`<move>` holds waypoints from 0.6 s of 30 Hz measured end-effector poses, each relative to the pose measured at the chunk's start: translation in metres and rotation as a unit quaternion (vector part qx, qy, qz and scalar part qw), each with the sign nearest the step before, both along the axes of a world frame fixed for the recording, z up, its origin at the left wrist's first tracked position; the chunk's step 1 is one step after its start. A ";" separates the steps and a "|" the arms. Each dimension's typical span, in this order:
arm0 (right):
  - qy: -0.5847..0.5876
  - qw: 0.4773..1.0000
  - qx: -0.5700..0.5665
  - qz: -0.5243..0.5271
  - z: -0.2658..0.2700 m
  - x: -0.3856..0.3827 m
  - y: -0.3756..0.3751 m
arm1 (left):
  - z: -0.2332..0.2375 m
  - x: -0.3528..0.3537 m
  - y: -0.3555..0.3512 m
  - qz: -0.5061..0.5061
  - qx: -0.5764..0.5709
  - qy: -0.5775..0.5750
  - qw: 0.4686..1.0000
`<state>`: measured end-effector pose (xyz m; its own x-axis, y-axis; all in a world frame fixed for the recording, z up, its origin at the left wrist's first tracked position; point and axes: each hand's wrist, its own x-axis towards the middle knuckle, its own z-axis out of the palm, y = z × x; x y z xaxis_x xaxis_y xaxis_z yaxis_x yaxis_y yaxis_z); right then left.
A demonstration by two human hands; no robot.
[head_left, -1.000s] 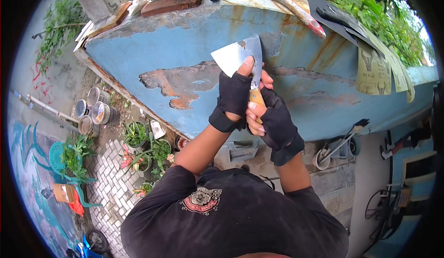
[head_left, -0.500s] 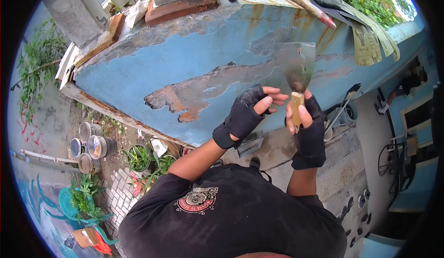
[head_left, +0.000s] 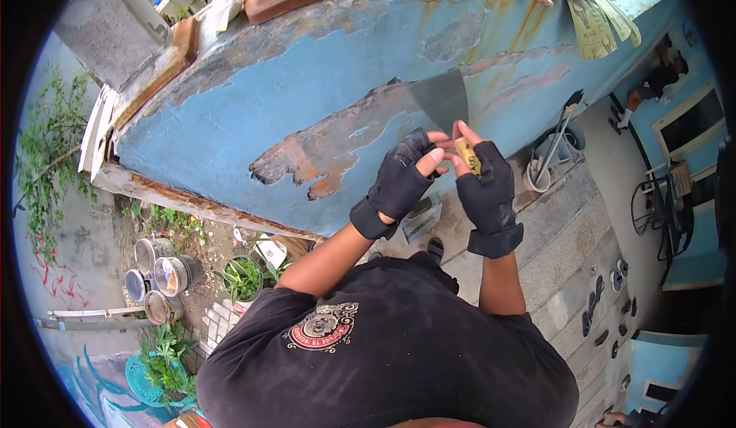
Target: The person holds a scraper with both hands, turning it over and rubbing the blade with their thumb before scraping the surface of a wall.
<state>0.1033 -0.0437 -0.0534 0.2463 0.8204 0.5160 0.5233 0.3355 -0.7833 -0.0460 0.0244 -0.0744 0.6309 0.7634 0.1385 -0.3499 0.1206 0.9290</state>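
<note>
A scraper's wide grey blade (head_left: 443,100) points up in front of the peeling blue wall (head_left: 230,133). Its yellowish handle (head_left: 468,156) is between the thumb and fingers of my right hand (head_left: 487,186), which wears a black fingerless glove. My left hand (head_left: 402,173), gloved the same way, is just left of the handle, below the blade. Its fingers are partly bent, with the thumb apart from them and nothing visible between. Its fingertips are close to those of my right hand; whether they touch is unclear. Bare brown and grey patches (head_left: 330,140) show on the wall behind the hands.
Sandpaper sheets (head_left: 590,29) hang over the wall's top edge. Several buckets (head_left: 172,274) and a potted plant (head_left: 241,278) stand at the lower left. A pale bucket (head_left: 537,176) with tools is at the right. Another person (head_left: 655,83) is at the far right.
The scraper has tilted left, its blade swinging down and left. My right hand has moved left, closer to my left hand. The view has shifted, showing more of the person at right.
</note>
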 end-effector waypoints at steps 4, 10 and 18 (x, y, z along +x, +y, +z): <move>0.203 0.979 -0.024 -0.001 -0.023 -0.004 -0.014 | -0.015 0.001 0.004 -0.157 -0.064 -0.042 0.985; 0.643 0.669 -0.098 0.360 -0.037 0.009 -0.023 | -0.078 0.027 0.017 -0.405 -0.306 -0.262 0.821; 0.518 0.848 -0.038 0.103 -0.059 0.022 -0.016 | -0.066 0.020 -0.015 -0.278 -0.476 -0.131 0.824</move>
<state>0.1251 -0.0596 -0.1121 0.3828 0.9223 0.0532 -0.5228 0.2637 -0.8106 -0.0261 0.0090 -0.1405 0.9631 0.2086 -0.1699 -0.1685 0.9601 0.2233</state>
